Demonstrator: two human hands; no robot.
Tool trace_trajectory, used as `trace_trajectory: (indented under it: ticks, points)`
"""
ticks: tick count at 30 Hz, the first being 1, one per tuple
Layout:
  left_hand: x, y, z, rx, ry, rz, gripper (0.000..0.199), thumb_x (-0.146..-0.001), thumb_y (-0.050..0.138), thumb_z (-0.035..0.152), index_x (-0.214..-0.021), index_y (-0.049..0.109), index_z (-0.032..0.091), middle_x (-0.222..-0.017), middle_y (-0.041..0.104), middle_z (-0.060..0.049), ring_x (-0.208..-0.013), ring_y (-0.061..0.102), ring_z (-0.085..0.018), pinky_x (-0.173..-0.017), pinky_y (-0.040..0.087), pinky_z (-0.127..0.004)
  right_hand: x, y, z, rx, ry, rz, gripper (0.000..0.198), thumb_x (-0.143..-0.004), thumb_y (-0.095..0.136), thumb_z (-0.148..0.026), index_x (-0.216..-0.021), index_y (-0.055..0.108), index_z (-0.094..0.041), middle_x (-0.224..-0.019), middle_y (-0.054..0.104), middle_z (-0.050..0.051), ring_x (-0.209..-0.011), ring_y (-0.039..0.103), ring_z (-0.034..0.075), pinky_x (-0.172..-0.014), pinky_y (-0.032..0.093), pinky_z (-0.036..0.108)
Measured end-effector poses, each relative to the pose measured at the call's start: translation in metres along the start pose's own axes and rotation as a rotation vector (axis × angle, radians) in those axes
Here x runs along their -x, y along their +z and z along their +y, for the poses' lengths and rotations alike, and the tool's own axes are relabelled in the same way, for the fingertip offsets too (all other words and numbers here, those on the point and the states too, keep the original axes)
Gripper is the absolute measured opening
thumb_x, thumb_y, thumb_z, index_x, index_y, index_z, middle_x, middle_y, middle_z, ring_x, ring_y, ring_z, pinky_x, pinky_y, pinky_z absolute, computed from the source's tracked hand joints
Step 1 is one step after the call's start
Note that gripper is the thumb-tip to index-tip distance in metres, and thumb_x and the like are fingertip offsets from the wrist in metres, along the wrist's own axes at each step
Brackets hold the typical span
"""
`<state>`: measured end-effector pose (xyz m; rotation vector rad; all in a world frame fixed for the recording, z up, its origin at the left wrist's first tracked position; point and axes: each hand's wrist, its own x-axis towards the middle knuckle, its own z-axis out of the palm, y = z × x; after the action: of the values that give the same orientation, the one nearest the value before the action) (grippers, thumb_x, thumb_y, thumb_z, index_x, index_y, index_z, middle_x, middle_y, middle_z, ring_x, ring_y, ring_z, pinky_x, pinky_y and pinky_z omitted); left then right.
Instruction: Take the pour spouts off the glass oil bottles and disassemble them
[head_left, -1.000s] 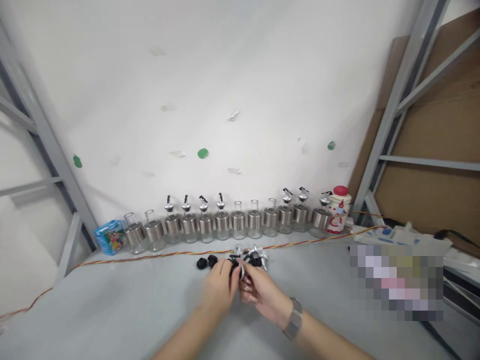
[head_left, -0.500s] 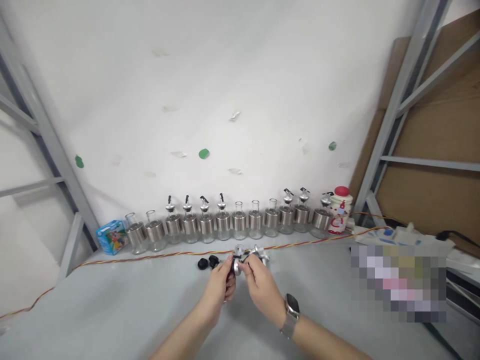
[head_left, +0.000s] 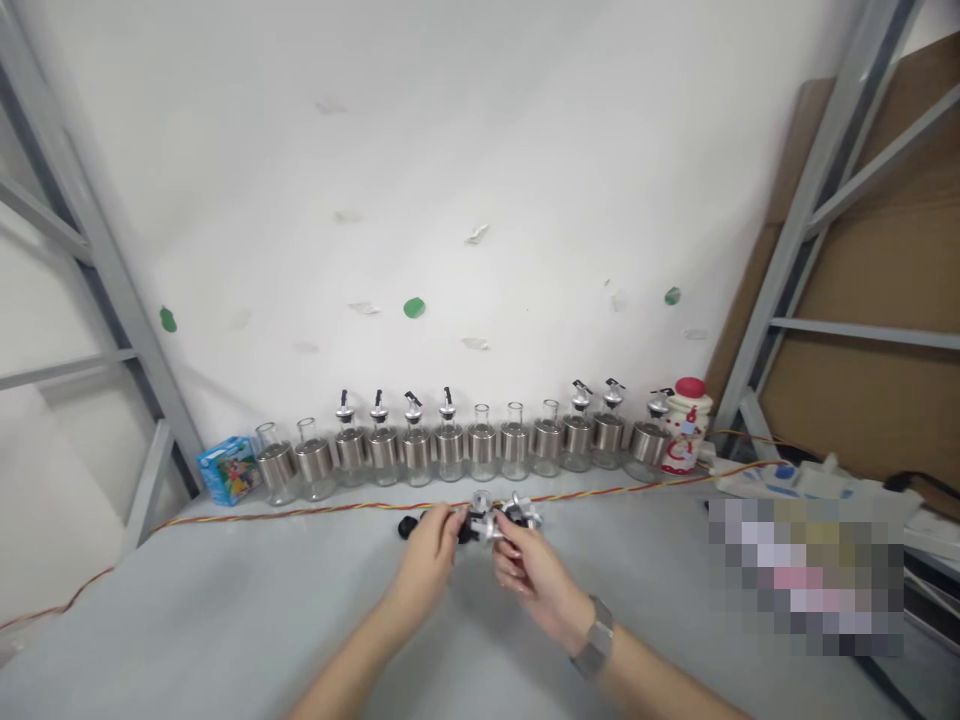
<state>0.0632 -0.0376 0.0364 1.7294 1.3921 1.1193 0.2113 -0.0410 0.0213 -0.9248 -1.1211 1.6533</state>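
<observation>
Grip of the right hand (head_left: 541, 575): thumb and fingers pinched on a silver pourer part (head_left: 487, 527). Part sits at the fingertips, on the grip's left side, in the gap between the two hands and just above the desk (head_left: 247, 610). Grip of the left hand (head_left: 426, 555): fingertips drawn together beside a black piece (head_left: 466, 530), which lies just left of the silver part. Contact is partly hidden; cannot tell whether this grip is closed on it. Whether black and silver touch is likewise unclear.

Loose silver parts (head_left: 521, 508) lie just beyond the right fingertips. One black stopper (head_left: 406, 527) lies just left of the left hand. A twisted red-yellow cord (head_left: 315, 509) crosses the desk behind these. Further back, along the wall (head_left: 525, 180), stands a row of twelve glass bottles (head_left: 448, 445) with metal bands: seven carry pourers, five have bare necks.
</observation>
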Motion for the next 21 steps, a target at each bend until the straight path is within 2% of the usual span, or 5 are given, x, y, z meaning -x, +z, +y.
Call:
trace_trajectory:
  ticks: [4, 8, 11, 16, 21]
  points:
    - [-0.013, -0.039, -0.013, -0.373, -0.03, 0.26, 0.047, -0.084, 0.015, 0.052, -0.063, 0.043, 0.02, -0.062, 0.055, -0.002, -0.061, 0.054, -0.016, -0.058, 0.037, -0.026, -0.005, -0.029, -0.017, 0.14, -0.066, 0.105, 0.046, -0.071, 0.044, -0.059, -0.046, 0.034, -0.021, -0.037, 0.032, -0.007, -0.032, 0.026, 0.006, -0.037, 0.02, 0.022]
    - [-0.019, -0.059, -0.024, -0.771, -0.274, 0.166, 0.053, -0.083, 0.016, 0.053, -0.07, 0.055, 0.019, -0.076, 0.064, -0.01, -0.073, 0.06, -0.024, -0.062, 0.039, -0.032, -0.014, -0.077, -0.036, 0.823, -0.338, 0.462, 0.028, -0.075, 0.046, -0.042, -0.061, 0.055, -0.019, -0.057, 0.054, 0.001, -0.052, 0.047, 0.014, -0.052, 0.034, 0.025]
    - [-0.017, -0.056, -0.026, -0.9, -0.314, 0.095, 0.058, -0.083, 0.016, 0.054, -0.074, 0.06, 0.017, -0.077, 0.066, -0.014, -0.074, 0.062, -0.028, -0.063, 0.04, -0.035, -0.018, -0.104, -0.036, 1.166, -0.358, 0.516, 0.02, -0.075, 0.046, -0.027, -0.065, 0.062, -0.018, -0.07, 0.058, 0.006, -0.068, 0.053, 0.019, -0.064, 0.036, 0.029]
    - [-0.014, -0.055, -0.03, -1.018, -0.289, 0.055, 0.062, -0.084, 0.013, 0.052, -0.078, 0.062, 0.015, -0.079, 0.066, -0.015, -0.076, 0.062, -0.028, -0.063, 0.041, -0.035, -0.019, -0.116, -0.029, 1.209, -0.34, 0.442, 0.022, -0.076, 0.046, -0.029, -0.073, 0.066, -0.02, -0.069, 0.057, 0.005, -0.069, 0.054, 0.019, -0.071, 0.039, 0.029]
    - [-0.016, -0.06, -0.034, -1.02, -0.337, 0.086, 0.056, -0.085, 0.017, 0.048, -0.084, 0.059, 0.012, -0.084, 0.065, -0.016, -0.078, 0.062, -0.028, -0.064, 0.041, -0.034, -0.034, -0.132, -0.057, 1.129, -0.518, 0.816, 0.038, -0.074, 0.046, -0.028, -0.108, 0.054, -0.013, -0.093, 0.052, 0.012, -0.076, 0.052, 0.02, -0.078, 0.039, 0.032]
